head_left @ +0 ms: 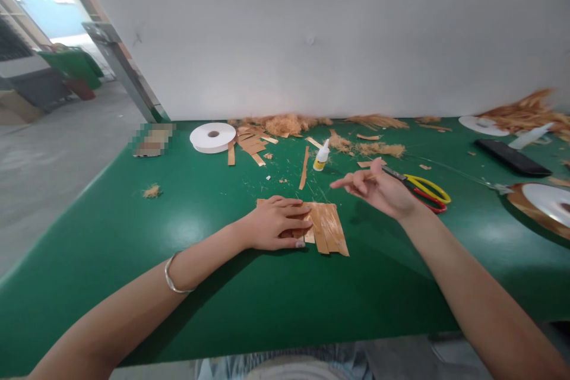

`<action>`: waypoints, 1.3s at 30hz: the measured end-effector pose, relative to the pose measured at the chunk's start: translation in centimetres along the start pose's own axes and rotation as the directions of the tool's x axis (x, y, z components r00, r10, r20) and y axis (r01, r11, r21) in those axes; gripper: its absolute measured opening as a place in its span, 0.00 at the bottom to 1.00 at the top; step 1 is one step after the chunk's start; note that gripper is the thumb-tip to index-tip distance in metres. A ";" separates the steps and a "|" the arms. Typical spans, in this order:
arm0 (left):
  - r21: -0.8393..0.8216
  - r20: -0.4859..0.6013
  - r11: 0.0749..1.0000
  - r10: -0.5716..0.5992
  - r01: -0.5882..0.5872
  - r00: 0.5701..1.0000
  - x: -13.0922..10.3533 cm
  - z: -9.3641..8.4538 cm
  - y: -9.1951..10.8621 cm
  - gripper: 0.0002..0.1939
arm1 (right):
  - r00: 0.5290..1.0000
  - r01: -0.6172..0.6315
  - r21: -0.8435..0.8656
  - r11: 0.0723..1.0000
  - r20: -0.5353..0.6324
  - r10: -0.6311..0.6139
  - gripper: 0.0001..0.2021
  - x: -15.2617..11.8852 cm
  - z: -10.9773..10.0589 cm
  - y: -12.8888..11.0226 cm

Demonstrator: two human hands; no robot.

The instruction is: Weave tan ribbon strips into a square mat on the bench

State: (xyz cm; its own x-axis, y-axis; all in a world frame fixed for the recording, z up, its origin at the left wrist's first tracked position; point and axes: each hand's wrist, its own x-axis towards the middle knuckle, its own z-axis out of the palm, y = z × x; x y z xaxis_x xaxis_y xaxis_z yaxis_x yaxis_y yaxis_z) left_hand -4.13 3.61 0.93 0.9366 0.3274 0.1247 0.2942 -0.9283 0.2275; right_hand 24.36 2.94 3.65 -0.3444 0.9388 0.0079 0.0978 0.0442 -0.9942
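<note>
My left hand (278,224) lies flat, fingers spread, on a patch of tan strips (329,228) laid side by side on the green table. The strips at its right end look shiny and wrinkled, and the hand covers much of the rest. Raised to the right of the patch, my right hand (374,187) is turned partly palm up, with its index finger stretched out and other fingers bent; I make out nothing held in it. A small white glue bottle (320,157) with a yellow label stands beyond the hands. Scissors (423,191) with yellow and red handles lie beside my right hand.
A white tape roll (212,135), loose tan strips (253,143) and a heap of fibre shavings (287,124) lie along the grey back panel (307,41). Right are a black case (512,157) and another roll (547,205). A fibre tuft (152,191) sits left.
</note>
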 end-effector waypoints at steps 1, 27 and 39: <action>0.001 -0.002 1.000 0.001 -0.001 1.000 0.0 0.0 0.0 0.26 | 1.000 0.001 0.048 0.999 -0.014 -0.001 0.32 0.0 0.1 -0.1; 0.019 0.023 1.000 -0.009 0.008 1.000 0.1 0.0 -0.1 0.26 | 0.769 -0.250 -0.870 0.425 -0.445 -0.460 0.42 0.6 -0.4 1.1; -0.005 0.006 1.000 -0.008 0.008 1.000 0.0 -0.1 0.0 0.25 | 0.989 -0.087 0.288 0.954 -0.089 0.117 0.36 0.5 -0.8 -0.6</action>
State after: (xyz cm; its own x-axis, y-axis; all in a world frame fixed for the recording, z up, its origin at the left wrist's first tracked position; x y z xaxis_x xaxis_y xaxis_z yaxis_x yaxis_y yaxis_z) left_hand -4.17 3.66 0.99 0.9353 0.3341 0.1168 0.3011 -0.9246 0.2335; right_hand 24.84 3.63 4.34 -0.2459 0.9642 -0.0990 -0.1459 -0.1378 -0.9797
